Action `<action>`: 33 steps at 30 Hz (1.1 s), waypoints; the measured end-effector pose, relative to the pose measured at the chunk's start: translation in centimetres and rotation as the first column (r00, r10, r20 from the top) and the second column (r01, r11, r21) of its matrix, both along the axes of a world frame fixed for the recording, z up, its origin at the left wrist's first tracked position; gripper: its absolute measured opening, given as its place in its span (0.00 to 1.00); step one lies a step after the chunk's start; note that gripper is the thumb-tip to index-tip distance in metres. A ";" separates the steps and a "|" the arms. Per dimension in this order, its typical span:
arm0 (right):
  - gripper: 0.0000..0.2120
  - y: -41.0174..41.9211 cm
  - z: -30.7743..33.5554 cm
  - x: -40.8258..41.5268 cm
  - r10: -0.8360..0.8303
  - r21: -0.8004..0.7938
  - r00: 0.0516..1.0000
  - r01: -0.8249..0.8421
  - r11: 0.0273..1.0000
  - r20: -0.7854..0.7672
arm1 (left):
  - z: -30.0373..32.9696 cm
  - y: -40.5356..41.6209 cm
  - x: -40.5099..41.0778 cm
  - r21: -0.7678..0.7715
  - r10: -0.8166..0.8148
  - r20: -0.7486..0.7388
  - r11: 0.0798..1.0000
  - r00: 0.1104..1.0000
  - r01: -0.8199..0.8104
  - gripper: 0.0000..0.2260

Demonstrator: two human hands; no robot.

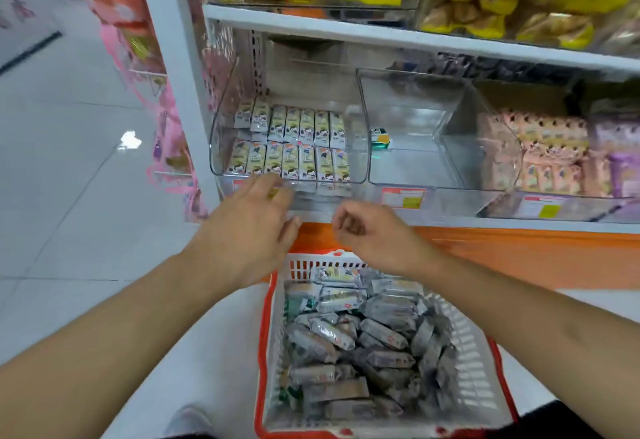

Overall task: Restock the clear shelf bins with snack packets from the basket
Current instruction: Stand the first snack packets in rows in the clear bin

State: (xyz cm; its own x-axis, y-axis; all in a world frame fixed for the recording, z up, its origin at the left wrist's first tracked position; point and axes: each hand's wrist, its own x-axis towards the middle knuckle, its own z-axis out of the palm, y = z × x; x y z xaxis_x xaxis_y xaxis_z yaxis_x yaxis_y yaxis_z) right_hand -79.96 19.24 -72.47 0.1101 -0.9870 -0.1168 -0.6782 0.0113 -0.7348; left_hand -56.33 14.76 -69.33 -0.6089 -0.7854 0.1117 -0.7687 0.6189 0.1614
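Silver snack packets fill the white basket on the pale tiled floor below a white shelf. Two neat rows stand in the left clear bin; the middle bin holds one green packet. The left hand is spread at the bin's front; the right hand is loosely curled, holding nothing. The upper bags are blurred.

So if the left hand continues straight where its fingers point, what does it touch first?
Probably the front wall of the clear bin holding the rows of snack packets; the left hand already seems nearly there, though depth is unclear.
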 end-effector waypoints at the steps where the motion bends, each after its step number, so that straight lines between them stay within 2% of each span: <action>1: 0.06 1.1 -2.2 -1.2 0.001 0.066 0.998 0.003 0.998 -0.058 | -0.7 0.8 -0.7 0.022 -0.023 0.016 1.000 1.000 0.022 0.20; 3: 0.07 2.7 -6.9 -3.8 0.029 0.211 0.969 0.025 0.977 -0.245 | -2.5 2.4 -1.8 0.170 -0.105 0.094 0.981 0.990 0.088 0.18; 5: 0.16 4.3 -11.0 -5.9 0.102 0.354 0.899 0.062 0.933 -0.426 | -5.2 3.7 -2.6 0.346 -0.203 0.212 0.930 0.956 0.121 0.18; 8: 0.25 6.3 -14.9 -7.7 0.199 0.470 0.827 0.088 0.878 -0.526 | -9.3 5.0 -2.5 0.547 -0.257 0.376 0.837 0.890 0.010 0.21; 11: 0.33 7.5 -16.4 -7.6 0.242 0.512 0.813 0.079 0.855 -0.529 | -12.8 6.0 -1.5 0.572 -0.279 0.548 0.813 0.789 -0.109 0.28; 14: 0.37 8.1 -17.1 -6.6 0.213 0.467 0.763 0.130 0.874 -0.610 | -14.5 6.2 -1.3 0.538 -0.246 0.587 0.830 0.771 -0.145 0.28; 17: 0.34 8.3 -17.5 -6.2 0.150 0.381 0.727 0.163 0.910 -0.670 | -15.9 5.8 -0.9 0.551 -0.293 0.553 0.831 0.780 -0.077 0.41; 18: 0.32 8.4 -17.4 -6.2 0.116 0.329 0.720 0.163 0.930 -0.684 | -15.9 5.7 -1.0 0.544 -0.278 0.541 0.835 0.794 -0.079 0.40; 21: 0.28 8.7 -17.4 -6.6 0.088 0.241 0.700 0.123 0.963 -0.709 | -14.6 5.8 -1.4 0.560 -0.201 0.529 0.813 0.825 -0.161 0.26; 23: 0.25 8.6 -17.2 -7.1 0.118 0.246 0.716 0.077 0.966 -0.688 | -13.7 5.9 -1.9 0.582 -0.180 0.515 0.791 0.838 -0.188 0.23; 25: 0.19 8.0 -16.4 -7.5 0.137 0.263 0.769 0.041 0.964 -0.624 | -12.3 5.7 -2.6 0.603 -0.170 0.496 0.773 0.852 -0.197 0.20; 27: 0.16 7.0 -14.5 -7.6 0.062 0.297 0.896 0.080 0.951 -0.439 | -10.4 5.4 -3.5 0.626 -0.156 0.435 0.760 0.887 -0.174 0.14; 29: 0.19 5.7 -10.9 -7.4 -0.034 0.354 0.981 0.102 0.930 -0.192 | -8.1 5.0 -4.6 0.667 -0.117 0.304 0.735 0.946 -0.124 0.10; 31: 0.15 4.5 -6.5 -7.1 -0.089 0.359 0.996 0.076 0.930 0.020 | -5.6 4.4 -5.2 0.702 -0.041 0.159 0.707 0.986 -0.084 0.09; 33: 0.12 4.0 -2.1 -7.0 -0.099 0.328 0.981 0.039 0.944 0.167 | -3.3 3.8 -5.3 0.721 0.030 0.057 0.690 0.998 -0.062 0.09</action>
State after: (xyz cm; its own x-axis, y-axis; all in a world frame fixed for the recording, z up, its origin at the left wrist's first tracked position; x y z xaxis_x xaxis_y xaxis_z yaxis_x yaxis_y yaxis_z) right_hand -86.93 23.22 -74.55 0.0915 -0.9056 -0.4141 -0.5249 0.3095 -0.7929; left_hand -61.65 18.53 -72.67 -0.5607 -0.6412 -0.5239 -0.8085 0.2872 0.5138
